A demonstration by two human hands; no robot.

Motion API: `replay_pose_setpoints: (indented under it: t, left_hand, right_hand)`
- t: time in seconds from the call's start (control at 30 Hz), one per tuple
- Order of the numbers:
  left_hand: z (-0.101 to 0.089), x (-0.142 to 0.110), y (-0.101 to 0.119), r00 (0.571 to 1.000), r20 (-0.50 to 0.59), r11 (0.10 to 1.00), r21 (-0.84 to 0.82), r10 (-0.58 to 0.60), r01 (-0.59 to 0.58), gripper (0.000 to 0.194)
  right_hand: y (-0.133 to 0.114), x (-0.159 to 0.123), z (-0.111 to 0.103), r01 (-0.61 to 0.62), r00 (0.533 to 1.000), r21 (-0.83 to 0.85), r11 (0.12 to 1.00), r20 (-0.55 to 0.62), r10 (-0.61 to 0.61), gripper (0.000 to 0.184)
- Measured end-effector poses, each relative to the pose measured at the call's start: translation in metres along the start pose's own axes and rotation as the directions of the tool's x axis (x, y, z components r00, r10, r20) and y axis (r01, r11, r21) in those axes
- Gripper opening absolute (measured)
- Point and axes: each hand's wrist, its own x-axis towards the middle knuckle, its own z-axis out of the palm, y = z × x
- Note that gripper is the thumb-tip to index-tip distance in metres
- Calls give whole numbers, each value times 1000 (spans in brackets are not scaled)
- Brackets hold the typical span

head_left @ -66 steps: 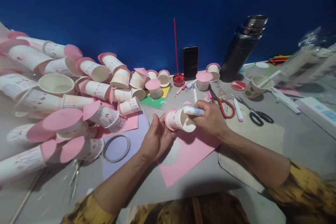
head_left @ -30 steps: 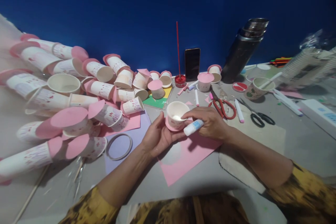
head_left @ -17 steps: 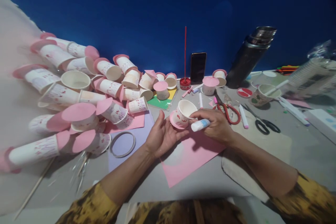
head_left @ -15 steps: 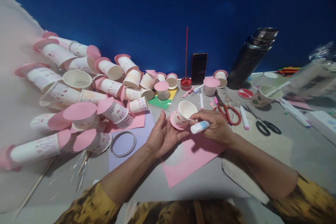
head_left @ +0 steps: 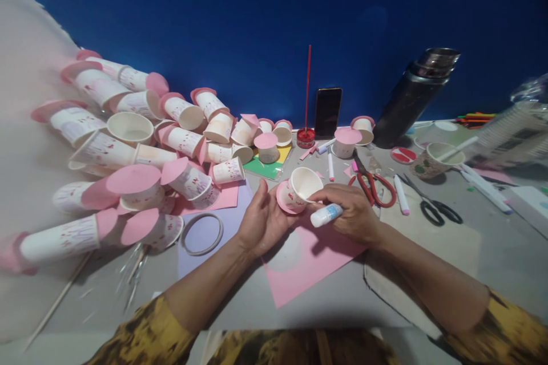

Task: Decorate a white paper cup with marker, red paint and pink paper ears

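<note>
My left hand [head_left: 262,225] is turned palm up, thumb raised, with a small paper cup [head_left: 294,196] resting on its fingers. Red marks dot the cup's white side, and a pink paper disc [head_left: 284,194] sits at its base. The cup leans with its mouth up and to the right. My right hand [head_left: 355,214] grips a white glue stick with a blue label [head_left: 326,215], and its thumb and forefinger meet the cup's rim. Beneath both hands lies a pink sheet [head_left: 295,282] with a pale round patch.
Many decorated cups with pink discs [head_left: 133,178] are heaped on the left. A grey ring [head_left: 185,235] lies on lilac paper. To the right are red-handled pliers [head_left: 387,197], black scissors [head_left: 432,212], markers [head_left: 401,195] and a dark flask [head_left: 411,97]. A phone [head_left: 328,113] leans at the back.
The view has shifted slightly, moving the background a little to the right. The cup has tipped slightly in my left hand; both hands keep nearly the same pose.
</note>
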Motion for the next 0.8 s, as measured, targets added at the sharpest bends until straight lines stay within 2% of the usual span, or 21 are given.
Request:
replay_pose_setpoints:
  t: [0.2, 0.43, 0.63, 0.7, 0.73, 0.8]
  left_hand:
    - [3, -1, -1, 999, 36, 1000, -10, 16, -16, 69]
    - [3, -1, -1, 1000, 9, 999, -43, 19, -18, 73]
    - [5, -2, 0, 1000, -5, 999, -42, 10, -10, 74]
    - [6, -4, 1, 1000, -15, 999, -44, 11, -11, 73]
    - [6, -4, 2, 1000, -20, 999, -46, 13, -14, 73]
    - [7, -5, 3, 999, -41, 999, -47, 22, -24, 72]
  right_hand:
    - [-2, -1, 3, 37, 999, -28, 999, 8, -37, 13]
    - [-3, -4, 7, 94, 995, -116, 989, -12, -96, 15]
    - [-6, -3, 7, 94, 996, -101, 991, 4, -94, 18]
    - [-6, -3, 5, 55, 998, -30, 998, -1, -55, 16]
    - [-6, -3, 4, -2, 1000, 32, 999, -11, 2, 14]
    - [-3, -2, 2, -216, 972, 187, 958, -47, 229, 13]
